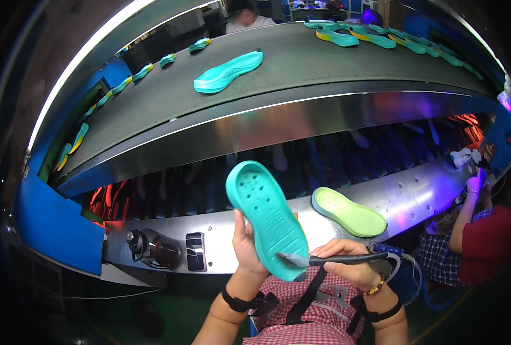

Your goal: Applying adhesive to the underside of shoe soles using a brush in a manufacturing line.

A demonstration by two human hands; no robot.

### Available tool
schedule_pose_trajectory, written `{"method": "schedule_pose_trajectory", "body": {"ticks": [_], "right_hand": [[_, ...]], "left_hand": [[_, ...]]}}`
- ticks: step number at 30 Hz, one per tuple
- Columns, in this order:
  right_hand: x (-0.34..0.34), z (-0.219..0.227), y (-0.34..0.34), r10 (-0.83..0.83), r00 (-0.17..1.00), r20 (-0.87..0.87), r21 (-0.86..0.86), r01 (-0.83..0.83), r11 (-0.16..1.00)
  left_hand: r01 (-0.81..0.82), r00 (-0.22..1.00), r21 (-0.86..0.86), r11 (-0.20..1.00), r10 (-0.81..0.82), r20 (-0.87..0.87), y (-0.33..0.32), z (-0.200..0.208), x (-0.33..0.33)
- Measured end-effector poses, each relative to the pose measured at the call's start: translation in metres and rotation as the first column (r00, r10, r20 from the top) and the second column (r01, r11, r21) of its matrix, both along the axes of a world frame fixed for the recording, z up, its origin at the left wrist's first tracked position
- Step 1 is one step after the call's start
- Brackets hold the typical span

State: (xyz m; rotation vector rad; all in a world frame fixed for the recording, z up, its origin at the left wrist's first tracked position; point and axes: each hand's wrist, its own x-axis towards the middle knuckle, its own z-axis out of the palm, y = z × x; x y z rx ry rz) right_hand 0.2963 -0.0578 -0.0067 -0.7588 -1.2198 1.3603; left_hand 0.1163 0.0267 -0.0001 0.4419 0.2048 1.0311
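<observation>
1. Several teal-and-yellow soles [142,72] are lying in a line along the far left edge of the belt [152,115].
2. One dark bottle [160,248] is standing near left on the metal ledge [402,198].
3. Just right of it, a phone [196,252] is lying flat.
4. Far beyond, a lone teal sole [229,72] is resting on the belt, well apart from the others.
5. The left hand [248,244] is gripping the held sole [267,207] by its sides, the fingers mostly hiding behind it.
6. The held sole is hanging above the near side of the ledge, its wide, holed end pointing far and its dark-tipped end near.
7. The brush [325,261] is reaching leftward over the near end; whether its bristles are touching the surface, I cannot tell.
8. The right hand [356,267] is closing its fingers and thumb around the black handle.
9. Farther off, a pale green sole [353,213] is lying on the ledge.
10. More soles [376,38] are crowding the far right of the belt.
11. At the right rim, a co-worker [491,244] in red is sitting by the ledge, one arm reaching toward it.
</observation>
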Motion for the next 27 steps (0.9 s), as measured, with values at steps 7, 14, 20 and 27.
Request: {"method": "schedule_pose_trajectory", "body": {"ticks": [7,14,20,27], "right_hand": [[-0.024,0.008,-0.007,-0.125,0.974,0.189,0.205,0.085,0.975],[-0.011,0.022,0.005,-0.022,0.964,0.265,0.232,-0.041,0.972],[0.008,0.035,0.019,-0.137,0.909,0.393,0.368,-0.018,0.930],[0.007,0.029,0.012,0.091,0.918,0.386,0.266,-0.206,0.942]], "left_hand": [[-0.045,0.999,-0.025,0.999,0.045,0.010,-0.019,-0.021,0.011],[0.040,0.989,0.036,0.999,-0.044,0.141,-0.012,-0.017,0.016],[0.007,0.998,0.141,0.990,0.002,-0.061,-0.004,-0.024,0.008],[0.072,0.997,0.097,0.993,-0.068,-0.037,-0.005,-0.015,0.006]]}}
